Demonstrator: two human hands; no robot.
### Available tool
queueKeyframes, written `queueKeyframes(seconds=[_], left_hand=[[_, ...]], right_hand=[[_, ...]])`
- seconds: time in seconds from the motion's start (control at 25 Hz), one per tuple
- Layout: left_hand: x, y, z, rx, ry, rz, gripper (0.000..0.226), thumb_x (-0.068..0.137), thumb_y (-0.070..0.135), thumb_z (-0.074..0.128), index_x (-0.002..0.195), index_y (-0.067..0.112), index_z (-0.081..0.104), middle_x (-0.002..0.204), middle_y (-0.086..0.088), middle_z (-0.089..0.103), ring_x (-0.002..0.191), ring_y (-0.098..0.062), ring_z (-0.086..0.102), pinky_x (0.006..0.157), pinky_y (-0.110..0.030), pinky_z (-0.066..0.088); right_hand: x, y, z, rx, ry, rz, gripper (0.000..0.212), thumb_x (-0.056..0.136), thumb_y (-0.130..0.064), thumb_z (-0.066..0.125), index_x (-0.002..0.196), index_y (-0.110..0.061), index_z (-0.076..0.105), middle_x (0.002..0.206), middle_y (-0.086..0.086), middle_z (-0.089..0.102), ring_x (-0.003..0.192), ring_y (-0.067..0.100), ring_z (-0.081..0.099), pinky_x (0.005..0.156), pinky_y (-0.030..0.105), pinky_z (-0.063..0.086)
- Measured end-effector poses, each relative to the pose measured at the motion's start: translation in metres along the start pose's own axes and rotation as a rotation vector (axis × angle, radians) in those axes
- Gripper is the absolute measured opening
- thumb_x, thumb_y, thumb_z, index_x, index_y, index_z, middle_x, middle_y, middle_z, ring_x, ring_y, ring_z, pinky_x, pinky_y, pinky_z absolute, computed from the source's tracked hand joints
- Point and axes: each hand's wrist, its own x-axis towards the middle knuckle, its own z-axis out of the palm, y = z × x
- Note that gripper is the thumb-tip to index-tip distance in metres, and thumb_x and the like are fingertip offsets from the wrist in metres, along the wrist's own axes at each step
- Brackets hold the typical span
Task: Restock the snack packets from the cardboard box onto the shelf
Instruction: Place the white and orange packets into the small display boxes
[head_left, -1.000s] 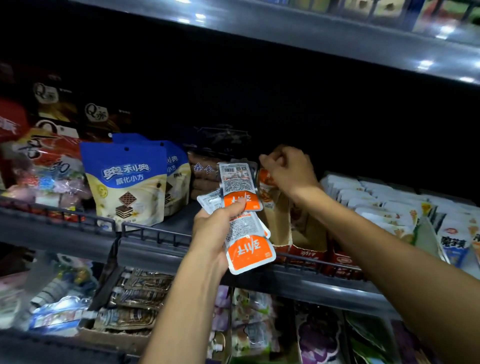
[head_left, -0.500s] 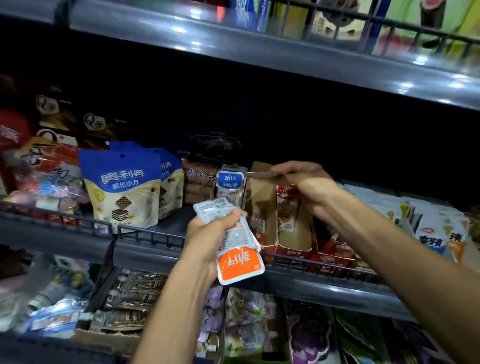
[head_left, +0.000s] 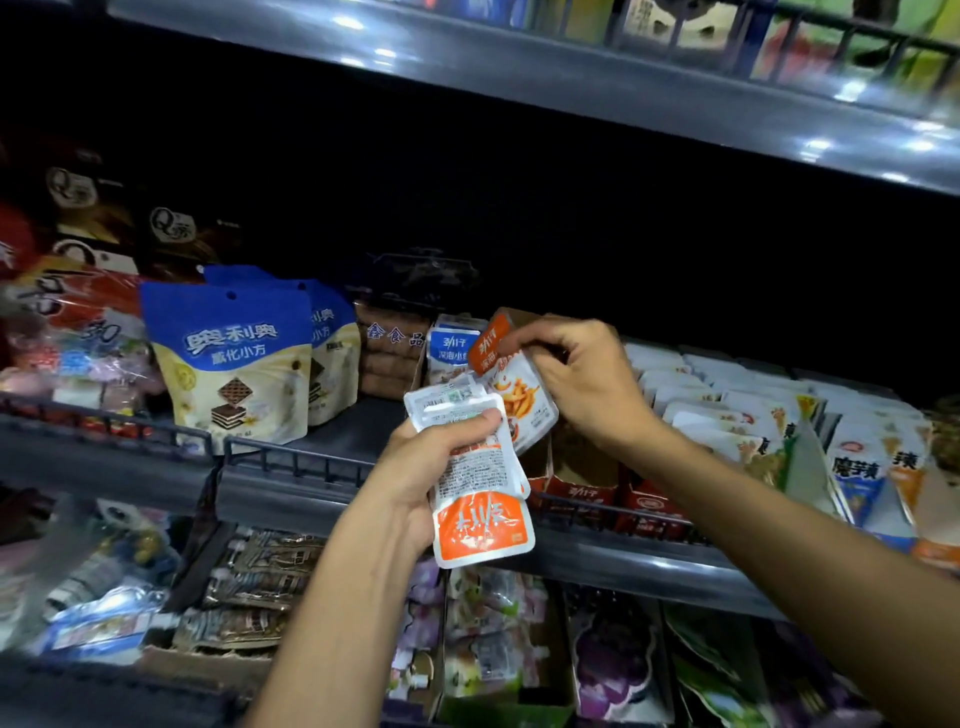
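Note:
My left hand (head_left: 436, 462) grips a small stack of orange-and-white snack packets (head_left: 480, 499), held upside down in front of the middle shelf (head_left: 311, 483). My right hand (head_left: 576, 379) pinches one orange-topped packet (head_left: 514, 395) by its upper edge, just above the stack. That packet hangs over an open brown display carton (head_left: 582, 457) on the shelf. A blue-topped packet (head_left: 449, 348) stands just left of it. The cardboard supply box is out of view.
Blue Oreo pouches (head_left: 234, 364) stand at the left of the shelf behind a low wire rail (head_left: 291, 457). Rows of white packets (head_left: 753, 410) fill the right side. An upper shelf (head_left: 571, 88) overhangs, and a lower shelf (head_left: 493, 649) holds more snacks.
My right hand drew back from the carton toward my left hand and now holds a single orange packet. The stack in my left hand stayed about where it was.

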Motion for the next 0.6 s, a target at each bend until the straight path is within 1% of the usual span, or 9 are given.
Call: queueKeyframes(seconds=[0.08,0.12,0.2,0.24,0.36,0.4,0.44,0.52,0.6], left_hand=[[0.004,0.001,-0.004,0.047,0.083,0.085,0.034,0.075,-0.001,0.079,0.107,0.005,0.069,0.084,-0.015,0.076,0.065,-0.029,0.073,0.056,-0.039,0.059],[0.005,0.003,-0.006,0.095,0.106,0.133,0.031,0.076,-0.002,0.078,0.104,0.007,0.07,0.085,-0.013,0.077,0.068,-0.029,0.074,0.059,-0.04,0.059],[0.005,0.006,-0.006,0.177,0.104,0.2,0.026,0.077,-0.003,0.078,0.098,0.011,0.072,0.086,-0.008,0.078,0.073,-0.027,0.075,0.065,-0.04,0.06],[0.004,0.006,-0.006,0.2,0.094,0.21,0.024,0.078,-0.004,0.077,0.096,0.012,0.072,0.086,-0.007,0.078,0.072,-0.025,0.075,0.065,-0.039,0.06],[0.005,0.005,-0.01,0.205,0.121,0.172,0.022,0.079,-0.003,0.076,0.097,0.009,0.071,0.084,-0.01,0.077,0.067,-0.025,0.073,0.061,-0.038,0.06],[0.006,0.004,-0.012,0.194,0.148,0.159,0.023,0.079,-0.003,0.076,0.098,0.009,0.071,0.083,-0.011,0.077,0.065,-0.026,0.073,0.059,-0.037,0.059],[0.006,0.004,-0.015,0.179,0.176,0.154,0.023,0.079,-0.003,0.076,0.097,0.009,0.07,0.083,-0.011,0.076,0.064,-0.026,0.073,0.058,-0.036,0.059],[0.007,0.007,-0.018,0.142,0.223,0.16,0.023,0.079,-0.003,0.076,0.098,0.01,0.069,0.087,-0.013,0.076,0.063,-0.026,0.072,0.054,-0.035,0.059],[0.007,0.009,-0.02,0.118,0.236,0.172,0.026,0.079,-0.002,0.076,0.101,0.01,0.068,0.09,-0.014,0.075,0.065,-0.027,0.073,0.054,-0.034,0.06]], right_hand=[[0.003,-0.003,0.0,0.244,-0.041,0.194,0.027,0.091,-0.002,0.052,0.094,-0.019,0.072,0.09,-0.004,0.072,0.084,0.018,0.07,0.064,0.025,0.056],[0.004,-0.002,-0.001,0.351,-0.062,0.274,0.022,0.091,-0.005,0.055,0.102,-0.019,0.069,0.093,-0.001,0.072,0.088,0.018,0.069,0.067,0.025,0.055],[0.008,0.004,-0.003,0.32,-0.132,0.348,0.038,0.085,-0.01,0.068,0.119,-0.021,0.058,0.101,0.001,0.072,0.092,0.017,0.07,0.074,0.029,0.056],[0.009,0.007,-0.003,0.276,-0.147,0.367,0.044,0.082,-0.007,0.072,0.12,-0.02,0.056,0.101,0.002,0.072,0.091,0.017,0.071,0.074,0.031,0.057],[0.015,0.011,-0.009,0.283,0.052,0.358,0.024,0.079,0.002,0.071,0.091,-0.014,0.059,0.095,0.002,0.07,0.083,0.013,0.068,0.063,0.025,0.053],[0.016,0.015,-0.012,0.217,0.108,0.326,0.023,0.079,-0.001,0.072,0.086,-0.016,0.057,0.094,0.0,0.068,0.083,0.011,0.065,0.061,0.022,0.052],[0.015,0.017,-0.014,0.057,0.094,0.283,0.023,0.079,-0.007,0.074,0.085,-0.018,0.055,0.094,0.0,0.066,0.082,0.011,0.063,0.062,0.023,0.053],[0.011,0.025,-0.012,-0.426,-0.114,0.2,0.019,0.082,-0.017,0.072,0.085,-0.023,0.054,0.094,0.001,0.064,0.083,0.018,0.062,0.068,0.031,0.053],[0.002,0.028,-0.001,-0.807,-0.345,0.082,0.017,0.082,-0.019,0.066,0.091,-0.027,0.054,0.095,0.001,0.059,0.09,0.024,0.06,0.07,0.03,0.046]])
